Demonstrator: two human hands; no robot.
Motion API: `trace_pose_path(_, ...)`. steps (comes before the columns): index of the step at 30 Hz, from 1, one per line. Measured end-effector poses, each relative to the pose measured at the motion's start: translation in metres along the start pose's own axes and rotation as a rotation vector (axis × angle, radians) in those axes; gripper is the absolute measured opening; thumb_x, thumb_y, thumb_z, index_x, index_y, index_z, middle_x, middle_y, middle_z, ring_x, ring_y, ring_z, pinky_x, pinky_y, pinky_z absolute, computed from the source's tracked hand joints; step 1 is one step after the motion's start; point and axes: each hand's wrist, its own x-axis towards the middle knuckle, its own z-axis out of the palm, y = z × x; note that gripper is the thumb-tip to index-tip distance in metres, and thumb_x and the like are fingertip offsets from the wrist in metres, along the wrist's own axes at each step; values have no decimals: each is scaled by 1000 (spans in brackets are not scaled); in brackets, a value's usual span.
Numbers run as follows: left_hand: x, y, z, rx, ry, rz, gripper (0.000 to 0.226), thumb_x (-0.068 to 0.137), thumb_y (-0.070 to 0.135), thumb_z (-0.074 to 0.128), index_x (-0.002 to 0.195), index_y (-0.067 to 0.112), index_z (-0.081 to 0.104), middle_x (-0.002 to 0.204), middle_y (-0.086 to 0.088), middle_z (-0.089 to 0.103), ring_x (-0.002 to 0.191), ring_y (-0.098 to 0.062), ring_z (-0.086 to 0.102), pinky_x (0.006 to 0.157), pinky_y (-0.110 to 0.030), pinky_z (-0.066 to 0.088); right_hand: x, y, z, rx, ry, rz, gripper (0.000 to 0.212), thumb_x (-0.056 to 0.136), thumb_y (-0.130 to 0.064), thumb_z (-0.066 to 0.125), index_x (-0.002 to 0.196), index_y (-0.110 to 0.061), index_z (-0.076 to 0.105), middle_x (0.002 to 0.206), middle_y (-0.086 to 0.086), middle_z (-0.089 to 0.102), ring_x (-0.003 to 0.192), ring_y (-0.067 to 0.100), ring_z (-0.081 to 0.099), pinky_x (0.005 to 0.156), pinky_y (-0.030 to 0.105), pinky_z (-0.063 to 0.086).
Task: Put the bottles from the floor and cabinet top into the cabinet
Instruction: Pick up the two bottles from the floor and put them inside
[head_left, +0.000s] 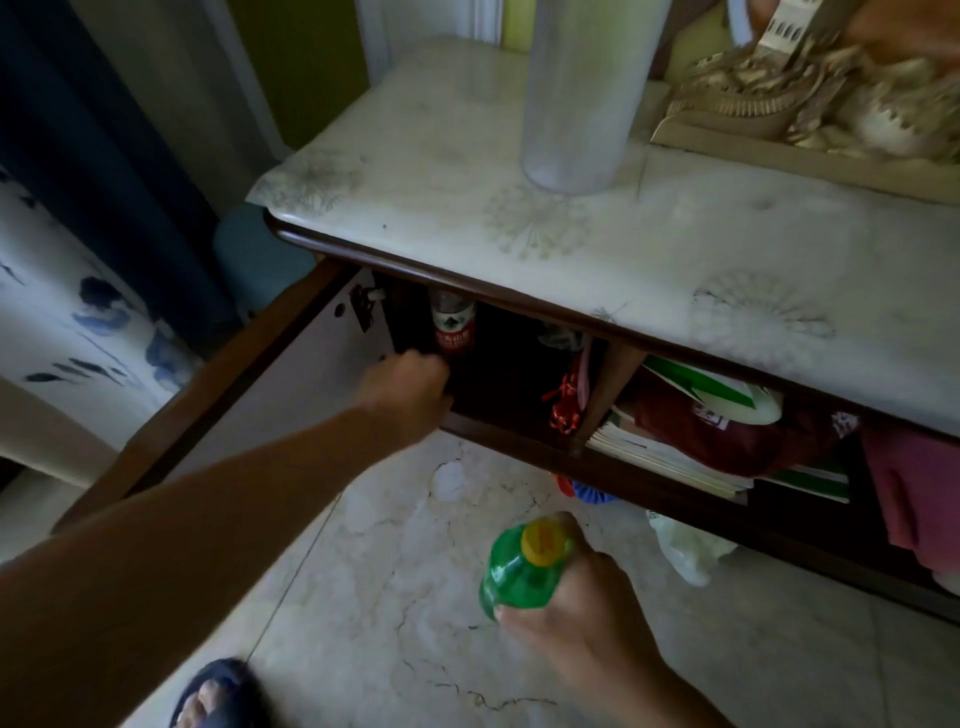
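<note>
My left hand (410, 387) reaches into the open left compartment of the dark wooden cabinet (519, 304). Its fingers are curled around the lower part of a clear bottle with a red label (453, 325), which stands upright at the compartment's left side. My right hand (571, 603) holds a green bottle with a yellow cap (519, 569) by its neck and shoulder, above the floor in front of the cabinet. A tall frosted clear bottle (582, 93) stands on the cabinet top (675, 234).
The cabinet door (270, 395) hangs open to the left. Red items, books and cloth fill the middle and right compartments. A white plastic bag (685, 551) and a blue thing lie on the marble floor (395, 571). A gold ornament (810, 98) sits on top. My sandalled foot (218, 696) is at the bottom.
</note>
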Motion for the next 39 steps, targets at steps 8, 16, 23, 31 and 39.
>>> trace_pose_path(8,-138,-73,-108,434,622,413,29,91,13,52,112,-2,64,111,-26,66,101,-37,66,80,-46,56,9,-35,-24,72,78,-99,50,63,-45,83,102,-24,59,92,-9,67,87,10,65,78,29,56)
trace_pose_path(16,-153,-99,-92,-22,361,95,52,88,38,42,137,20,46,103,-15,73,48,-13,56,64,-32,56,59,-59,-31,223,267,-64,59,48,-47,84,97,-19,67,89,-1,73,82,19,70,77,40,59)
trace_pose_path(23,-149,-112,-75,-70,481,149,48,91,39,42,133,17,52,111,-10,71,65,-22,71,66,-32,57,115,-80,-28,186,323,-6,52,60,-36,89,100,-12,68,98,5,73,91,25,68,83,41,57)
trace_pose_path(31,-145,-113,-76,-149,444,112,47,87,35,50,130,18,56,121,-3,65,59,-4,51,70,-23,51,149,-87,-22,266,293,-4,44,66,-23,88,102,-10,68,101,7,74,93,24,69,78,31,53)
trace_pose_path(39,-146,-110,-77,-204,434,132,45,86,34,52,128,17,58,118,-2,66,54,5,46,65,-24,55,169,-99,-29,337,318,12,49,70,-21,86,111,-8,61,103,5,65,91,20,60,76,27,45)
